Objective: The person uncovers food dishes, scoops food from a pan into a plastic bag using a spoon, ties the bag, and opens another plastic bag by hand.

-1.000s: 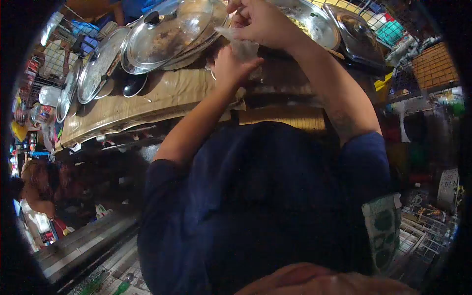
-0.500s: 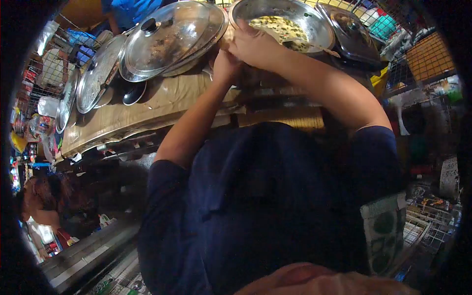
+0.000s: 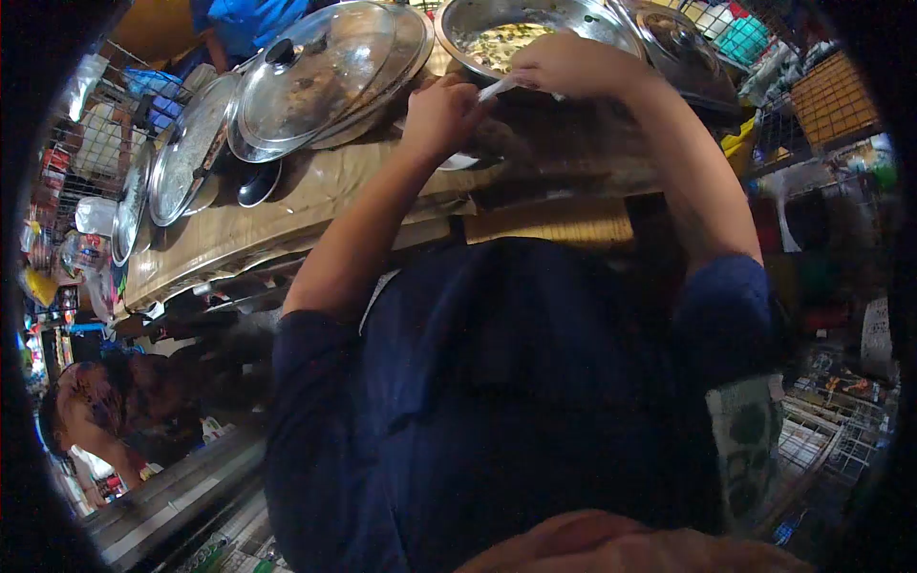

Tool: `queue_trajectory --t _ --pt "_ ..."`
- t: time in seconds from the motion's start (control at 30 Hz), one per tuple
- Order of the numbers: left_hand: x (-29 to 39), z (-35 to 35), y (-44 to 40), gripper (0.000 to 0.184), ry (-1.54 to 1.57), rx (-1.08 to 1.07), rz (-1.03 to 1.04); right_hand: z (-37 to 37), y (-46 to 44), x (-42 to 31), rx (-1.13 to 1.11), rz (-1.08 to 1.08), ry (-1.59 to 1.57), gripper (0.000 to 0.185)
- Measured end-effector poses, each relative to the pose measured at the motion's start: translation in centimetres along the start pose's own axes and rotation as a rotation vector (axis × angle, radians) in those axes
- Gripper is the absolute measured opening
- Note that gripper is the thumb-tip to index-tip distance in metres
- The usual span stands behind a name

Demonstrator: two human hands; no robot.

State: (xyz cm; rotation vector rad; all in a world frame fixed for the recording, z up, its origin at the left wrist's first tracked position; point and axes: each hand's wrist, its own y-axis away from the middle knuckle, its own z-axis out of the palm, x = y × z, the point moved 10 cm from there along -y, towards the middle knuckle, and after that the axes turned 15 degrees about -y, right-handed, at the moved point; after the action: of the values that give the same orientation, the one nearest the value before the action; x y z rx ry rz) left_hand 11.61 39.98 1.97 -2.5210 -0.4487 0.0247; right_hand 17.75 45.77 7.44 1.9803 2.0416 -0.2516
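Note:
My left hand (image 3: 439, 115) and my right hand (image 3: 571, 65) are both closed, gripping a strip of thin, clear whitish plastic, seemingly part of a plastic bag (image 3: 495, 91), pulled taut between them. The rest of the plastic is hard to make out. Just behind my right hand stands a wide metal bowl (image 3: 462, 21) holding pale, creamy food (image 3: 497, 43) with dark green bits; my hand covers part of it. Below my left hand shows something white and curved (image 3: 458, 161), partly hidden.
Left of my hands, a large pot with a glass lid (image 3: 315, 81) sits on the brown-covered table (image 3: 315, 196). More lidded pots (image 3: 196, 143) line the left side. A dark lidded container (image 3: 683, 53) stands at right. Wire mesh (image 3: 783, 115) surrounds the stall. Another person (image 3: 95, 401) is at lower left.
My hands were together in front of the bowl; now they have drawn apart, the right one moving rightward, and the plastic is stretched between them.

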Motion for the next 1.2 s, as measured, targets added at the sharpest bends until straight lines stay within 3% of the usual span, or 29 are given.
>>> queue_trajectory --t 0.07,0.1,0.17,0.2,0.23,0.3,0.33,0.37,0.4,0.43,0.47,0.5,0.53,0.57,0.6,0.63,0.7,0.73,0.8,0.83,0.9,0.93,0.97,1.0,1.03,1.1,1.17,1.2 --pt "1.8 -0.7 -0.5 0.025 0.157 0.089 0.286 -0.9 1.9 0.3 0.042 -0.070 -0.011 0.022" --pt "1.9 -1.6 -0.7 0.025 0.158 0.088 0.287 -1.8 2.9 -0.1 0.086 -0.143 -0.019 0.020" --pt "3.0 -4.1 -1.7 0.022 0.263 -0.134 0.275 -2.9 4.6 0.2 0.133 -0.186 -0.041 0.019" --pt "3.3 -4.5 -1.9 0.023 0.315 -0.340 0.168 -3.6 5.5 0.2 0.178 -0.231 -0.060 0.018" --pt "3.6 -5.7 -2.2 0.023 0.311 -0.341 0.170 -3.6 6.3 0.5 0.182 -0.233 -0.061 0.018" --pt "3.8 -6.0 -2.1 0.022 0.506 -0.510 0.085 -4.8 7.5 3.2 0.338 -0.105 -0.623 0.019" --pt "4.1 -6.4 -2.2 0.025 0.585 -0.573 0.050 -4.7 7.1 3.7 0.340 -0.109 -0.623 0.019" --pt "4.4 -7.1 -2.6 0.025 0.581 -0.572 0.052 -6.4 7.1 4.1 0.513 -0.212 -0.579 0.023" --pt "4.9 -7.9 -3.3 0.024 0.629 -0.548 0.074 -7.7 7.4 4.2 0.686 -0.317 -0.528 0.045" --pt "5.7 -9.2 -3.9 0.024 0.677 -0.527 0.097 -6.8 7.3 2.7 0.731 -0.442 -0.245 0.036" --pt "5.2 -9.9 -4.0 0.017 1.031 -0.460 -0.172 -4.6 6.9 1.1 0.765 -0.555 0.042 0.031" --pt "6.7 -11.9 -4.7 0.017 1.027 -0.464 -0.166 -3.4 4.7 3.6 0.640 -0.673 -0.789 0.032" --pt "6.6 -12.3 -4.6 0.018 1.220 -0.529 -0.500 -0.2 1.0 6.3 0.421 -0.727 -1.612 0.033" --pt "6.4 -11.6 -3.3 0.025 1.396 -0.586 -0.850 5.9 -3.0 10.2 0.415 -0.585 -1.947 0.033" --pt "6.5 -10.0 -4.1 0.027 1.686 -0.668 -0.747 11.2 -6.5 12.8 0.396 -0.418 -2.274 0.034" --pt "5.2 -9.0 -3.7 0.027 1.684 -0.667 -0.749 9.9 -6.4 9.6 0.394 -0.419 -2.277 0.034" --pt "8.3 -10.7 -3.6 0.030 2.250 -0.967 -0.258 5.1 -2.6 -0.7 0.380 -0.509 -2.069 0.020" --pt "7.1 -8.8 -3.4 0.030 2.252 -0.967 -0.272 4.9 -1.3 -2.6 0.377 -0.504 -2.079 0.020" --pt "2.7 -7.1 -5.2 0.015 1.410 -0.451 0.077 6.5 -0.3 -5.0 0.219 -0.368 -2.445 0.016" --pt "3.0 -7.2 -4.3 0.015 1.417 -0.450 0.063 6.0 0.5 -5.5 0.212 -0.353 -2.453 0.016" --pt "2.5 -9.0 -2.9 0.006 -0.016 -0.113 0.185 8.7 1.9 -4.1 0.181 0.171 -2.341 0.013" --pt "1.7 -8.2 -2.3 0.007 0.133 -0.043 0.186 9.2 1.8 -3.0 0.173 0.181 -2.344 0.013" --pt "1.0 -6.5 -1.4 0.007 0.133 -0.046 0.178 9.5 1.5 0.4 0.288 0.293 -1.792 0.015" --pt "-1.5 -4.2 -0.8 0.010 0.677 -0.147 -0.139 8.6 1.6 2.6 0.367 0.364 -1.230 0.018" --pt "-2.0 -2.5 0.5 0.013 1.214 -0.235 -0.473 8.5 1.8 2.7 0.351 0.359 -1.232 0.018" --pt "-2.3 -2.4 1.0 0.023 0.964 -0.281 -0.508 2.5 2.5 -0.3 0.572 -0.044 -0.589 0.021" --pt "-2.4 -2.9 1.2 0.027 0.789 -0.231 -0.424 0.9 2.3 -1.1 0.516 -0.094 -0.315 0.021" --pt "-2.8 -2.5 1.6 0.027 0.623 -0.302 -0.429 0.2 1.9 -2.2 0.470 -0.113 -0.263 0.019"
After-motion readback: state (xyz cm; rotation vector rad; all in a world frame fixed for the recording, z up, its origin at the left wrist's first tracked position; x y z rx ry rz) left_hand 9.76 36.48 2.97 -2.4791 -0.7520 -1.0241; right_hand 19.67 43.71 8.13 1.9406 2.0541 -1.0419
